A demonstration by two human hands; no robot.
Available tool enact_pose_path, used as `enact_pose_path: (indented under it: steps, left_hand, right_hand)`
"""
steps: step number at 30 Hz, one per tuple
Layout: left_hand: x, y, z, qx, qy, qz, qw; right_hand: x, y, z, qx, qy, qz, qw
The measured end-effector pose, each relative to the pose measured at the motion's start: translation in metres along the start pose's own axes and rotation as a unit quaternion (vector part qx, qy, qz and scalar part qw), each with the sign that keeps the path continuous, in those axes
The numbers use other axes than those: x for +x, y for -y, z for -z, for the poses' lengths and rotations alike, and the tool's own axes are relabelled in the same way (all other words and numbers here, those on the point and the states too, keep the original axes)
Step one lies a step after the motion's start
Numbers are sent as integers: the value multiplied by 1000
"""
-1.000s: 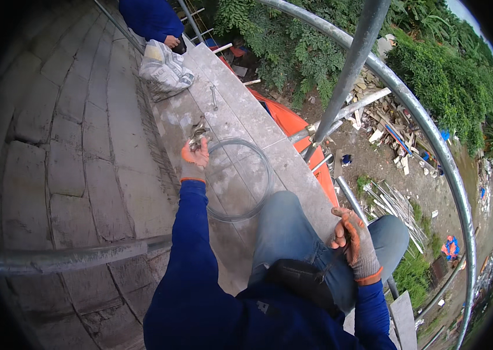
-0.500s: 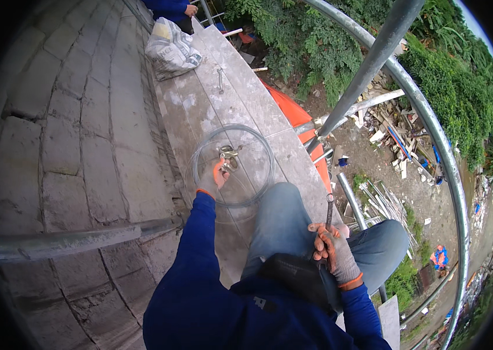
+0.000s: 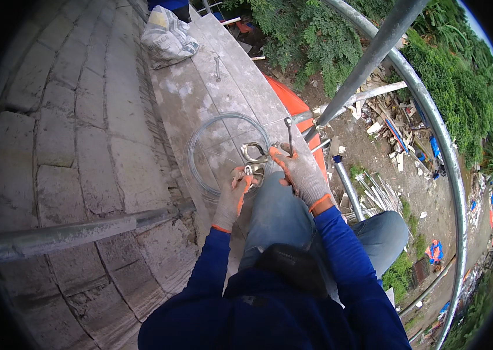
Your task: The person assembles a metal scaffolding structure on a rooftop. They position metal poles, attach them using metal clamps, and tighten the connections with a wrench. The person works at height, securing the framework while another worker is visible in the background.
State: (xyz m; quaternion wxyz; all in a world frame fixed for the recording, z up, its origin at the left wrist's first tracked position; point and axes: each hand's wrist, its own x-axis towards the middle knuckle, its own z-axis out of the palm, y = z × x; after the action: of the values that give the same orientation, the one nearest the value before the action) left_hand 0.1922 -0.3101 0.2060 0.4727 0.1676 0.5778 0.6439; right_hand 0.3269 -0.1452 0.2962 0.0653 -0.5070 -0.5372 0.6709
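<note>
My left hand [image 3: 234,197], in an orange and grey work glove, has its fingers closed on a metal scaffold coupler [image 3: 253,170]. The coupler's curved jaw stands open above the boards. My right hand [image 3: 303,175], gloved alike, grips a wrench [image 3: 289,133] whose head points up and away from me. Its thumb side is close to the coupler's right edge; I cannot tell if they touch. Beneath the coupler a coil of grey wire [image 3: 193,153] lies on the platform [image 3: 191,108], partly hidden by my hands and knee.
Farther along the platform lie another wrench [image 3: 218,69] and a white sack [image 3: 167,44], with a person's dark clothing [image 3: 170,4] beyond. A block wall [image 3: 60,140] borders the left. Scaffold tubes [image 3: 369,70] and a drop to debris-strewn ground [image 3: 345,143] are on the right.
My left hand has drawn the coupler toward me from inside the wire coil. My right hand has come up from my lap with the wrench, to beside the coupler.
</note>
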Motion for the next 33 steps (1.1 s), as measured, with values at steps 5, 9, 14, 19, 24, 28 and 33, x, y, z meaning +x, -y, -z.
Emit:
enact_pose_path:
  steps: [5, 9, 14, 19, 24, 28, 33]
  left_hand:
    - [-32, 10, -5, 179, 89, -56, 978]
    - [-20, 38, -1, -99, 8, 12, 995]
    - [0, 19, -21, 27, 44, 38, 998]
    - [-1, 7, -32, 164, 200, 133, 957]
    - [-1, 13, -19, -178, 19, 22, 984]
    - [28, 9, 25, -99, -64, 31, 993]
    - [0, -42, -6, 234, 54, 74, 968]
  right_hand:
    - [43, -90, 0, 111, 67, 133, 983]
    - [54, -128, 0, -2, -92, 299, 950]
    - [61, -115, 21, 386, -11, -26, 922]
    - [65, -143, 29, 517, 69, 82, 849]
    - [71, -151, 45, 531, 111, 118, 831]
    - [62, -151, 30, 529, 27, 62, 846]
    - [18, -102, 33, 485, -34, 96, 868]
